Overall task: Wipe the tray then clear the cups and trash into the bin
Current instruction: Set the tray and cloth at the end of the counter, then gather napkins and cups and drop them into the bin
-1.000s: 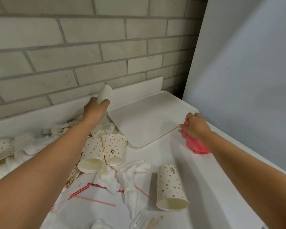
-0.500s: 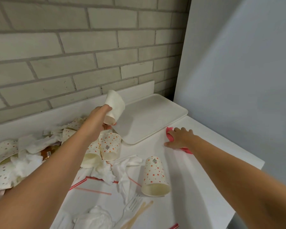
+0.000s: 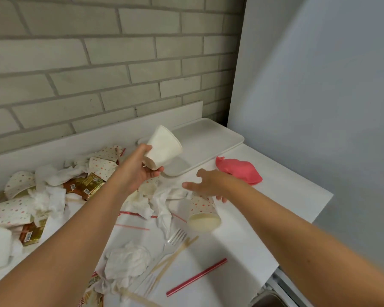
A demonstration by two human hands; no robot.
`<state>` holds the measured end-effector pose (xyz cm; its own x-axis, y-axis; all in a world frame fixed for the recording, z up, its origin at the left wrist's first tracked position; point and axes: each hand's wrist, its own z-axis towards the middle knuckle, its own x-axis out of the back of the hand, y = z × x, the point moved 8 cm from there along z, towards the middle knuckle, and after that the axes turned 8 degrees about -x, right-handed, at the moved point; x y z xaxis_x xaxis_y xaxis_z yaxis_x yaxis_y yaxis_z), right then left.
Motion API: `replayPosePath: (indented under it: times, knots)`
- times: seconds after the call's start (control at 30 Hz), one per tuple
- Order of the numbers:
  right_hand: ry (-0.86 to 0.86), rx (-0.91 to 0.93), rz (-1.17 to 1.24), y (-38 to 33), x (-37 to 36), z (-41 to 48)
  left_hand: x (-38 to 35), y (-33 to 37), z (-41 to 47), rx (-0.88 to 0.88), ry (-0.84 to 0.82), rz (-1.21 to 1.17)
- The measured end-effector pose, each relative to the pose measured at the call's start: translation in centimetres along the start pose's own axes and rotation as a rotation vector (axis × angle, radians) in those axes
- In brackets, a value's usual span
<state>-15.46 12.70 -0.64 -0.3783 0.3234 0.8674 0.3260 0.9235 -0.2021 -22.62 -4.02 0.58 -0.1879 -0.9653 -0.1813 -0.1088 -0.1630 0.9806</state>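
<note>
The tray [image 3: 211,138] sits bare at the upper centre against the wall, and the pink cloth [image 3: 239,170] lies just right of it on the counter [image 3: 282,196] with no hand on it, so the wiping looks finished. Clearing appears barely begun, and no bin can be made out.

The left hand [image 3: 138,173], at centre, curls its fingers and thumb round the base of 1 plain white cup [image 3: 163,148], held tilted above the tray's near corner. The right hand [image 3: 208,185] hangs with fingers spread over 1 dotted cup [image 3: 203,212] lying on its side; whether it touches cannot be told.

At least 5 more dotted cups [image 3: 103,166] lie crushed at the left among several crumpled napkins [image 3: 129,261]. Also left are 2 gold packets [image 3: 85,185], 1 clear fork [image 3: 175,239], 1 thick red straw [image 3: 196,276], 2 thin red ones [image 3: 132,227] and a few wooden sticks [image 3: 173,258].
</note>
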Motion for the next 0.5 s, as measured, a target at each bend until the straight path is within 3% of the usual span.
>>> replayPosePath:
  times: [0.13,0.37,0.5]
  knots:
    - [-0.009,-0.08,0.024,-0.2,-2.9,-0.8,-0.3,-0.5,-1.5,0.007,0.003,0.045]
    - [0.162,-0.168,0.156,1.0,-1.3,-4.1,0.0,-1.1,-5.6,0.029,-0.023,0.108]
    - [0.304,-0.219,0.219,2.7,2.2,-8.8,-2.4,-0.5,-8.9,-0.032,-0.178,0.187]
